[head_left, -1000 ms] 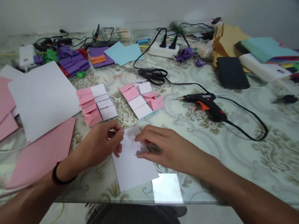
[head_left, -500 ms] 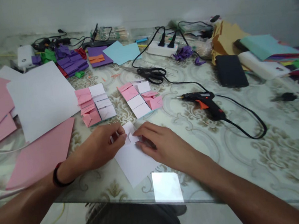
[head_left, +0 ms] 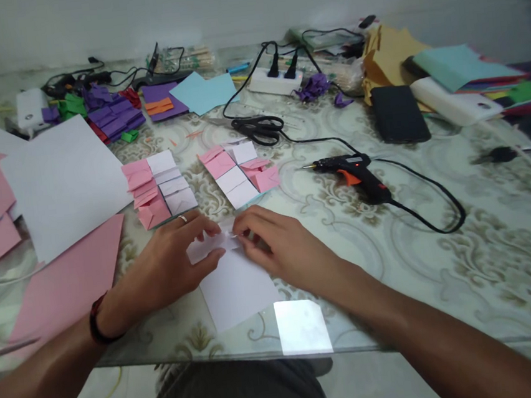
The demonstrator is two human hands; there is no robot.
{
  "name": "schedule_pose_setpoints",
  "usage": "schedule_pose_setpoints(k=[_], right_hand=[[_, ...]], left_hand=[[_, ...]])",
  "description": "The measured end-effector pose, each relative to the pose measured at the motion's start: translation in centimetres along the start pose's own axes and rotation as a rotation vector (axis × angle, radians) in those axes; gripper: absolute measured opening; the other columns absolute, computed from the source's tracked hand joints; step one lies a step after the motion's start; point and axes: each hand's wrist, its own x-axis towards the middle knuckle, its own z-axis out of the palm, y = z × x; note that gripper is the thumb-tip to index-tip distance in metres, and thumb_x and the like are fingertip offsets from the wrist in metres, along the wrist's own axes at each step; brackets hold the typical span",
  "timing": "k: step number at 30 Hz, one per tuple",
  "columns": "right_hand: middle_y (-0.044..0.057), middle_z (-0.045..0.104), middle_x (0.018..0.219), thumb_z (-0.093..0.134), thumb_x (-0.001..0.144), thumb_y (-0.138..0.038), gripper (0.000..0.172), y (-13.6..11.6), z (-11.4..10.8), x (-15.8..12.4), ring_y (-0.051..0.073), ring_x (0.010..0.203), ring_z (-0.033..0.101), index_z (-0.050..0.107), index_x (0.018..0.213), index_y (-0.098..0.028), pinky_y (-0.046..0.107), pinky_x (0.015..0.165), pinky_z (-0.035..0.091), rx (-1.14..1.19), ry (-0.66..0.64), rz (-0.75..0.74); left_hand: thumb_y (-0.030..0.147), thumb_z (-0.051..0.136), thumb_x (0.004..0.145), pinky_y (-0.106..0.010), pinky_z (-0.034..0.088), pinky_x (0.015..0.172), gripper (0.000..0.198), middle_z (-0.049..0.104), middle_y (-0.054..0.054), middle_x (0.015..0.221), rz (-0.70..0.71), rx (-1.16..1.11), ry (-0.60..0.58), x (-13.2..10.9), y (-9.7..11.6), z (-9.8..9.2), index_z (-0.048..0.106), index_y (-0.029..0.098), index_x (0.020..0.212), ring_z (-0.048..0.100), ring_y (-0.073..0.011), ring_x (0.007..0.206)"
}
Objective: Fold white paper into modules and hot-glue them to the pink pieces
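Observation:
A white sheet of paper lies near the front edge of the glass-topped table. My left hand pinches its far left corner, where a flap is folded across. My right hand pinches the same folded top edge from the right, fingertips almost meeting the left ones. Both hands are closed on the paper. Just beyond them lie two groups of folded pink and white paper pieces.
A black glue gun with its cord lies to the right. Black scissors, a power strip, a black phone and coloured paper stacks lie farther back. Large white and pink sheets lie on the left.
The fold at the paper's top has been pressed flatter and wider to the left. Both hands have shifted slightly up and left with the sheet.

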Motion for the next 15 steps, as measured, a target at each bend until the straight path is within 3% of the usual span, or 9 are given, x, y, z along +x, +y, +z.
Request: schedule_pose_setpoints(k=[5, 8, 15], right_hand=[[0.005, 0.067, 0.092, 0.055, 0.098, -0.012, 0.009, 0.08, -0.09, -0.06, 0.015, 0.072, 0.060, 0.062, 0.100, -0.017, 0.027, 0.067, 0.047, -0.031, -0.010, 0.027], [0.003, 0.067, 0.087, 0.056, 0.097, -0.013, 0.008, 0.10, -0.12, -0.08, 0.015, 0.070, 0.059, 0.061, 0.099, -0.018, 0.026, 0.065, 0.044, -0.029, -0.021, 0.048], [0.004, 0.068, 0.089, 0.056, 0.096, -0.013, 0.008, 0.08, -0.03, -0.07, 0.015, 0.072, 0.061, 0.061, 0.099, -0.018, 0.027, 0.068, 0.047, -0.038, -0.054, 0.063]], left_hand=[[0.025, 0.067, 0.093, -0.036, 0.052, 0.086, 0.019, 0.071, -0.006, 0.111, 0.039, -0.003, 0.011, -0.09, 0.36, 0.03, 0.065, 0.020, 0.111, 0.068, -0.0217, 0.098], [0.026, 0.065, 0.093, -0.037, 0.052, 0.085, 0.020, 0.071, -0.006, 0.109, 0.024, -0.008, 0.006, -0.05, 0.50, -0.07, 0.063, 0.020, 0.113, 0.068, -0.0214, 0.095], [0.015, 0.055, 0.089, -0.038, 0.052, 0.085, 0.025, 0.073, -0.006, 0.107, 0.009, 0.001, -0.001, -0.06, 0.73, 0.19, 0.063, 0.020, 0.112, 0.069, -0.0225, 0.094]])
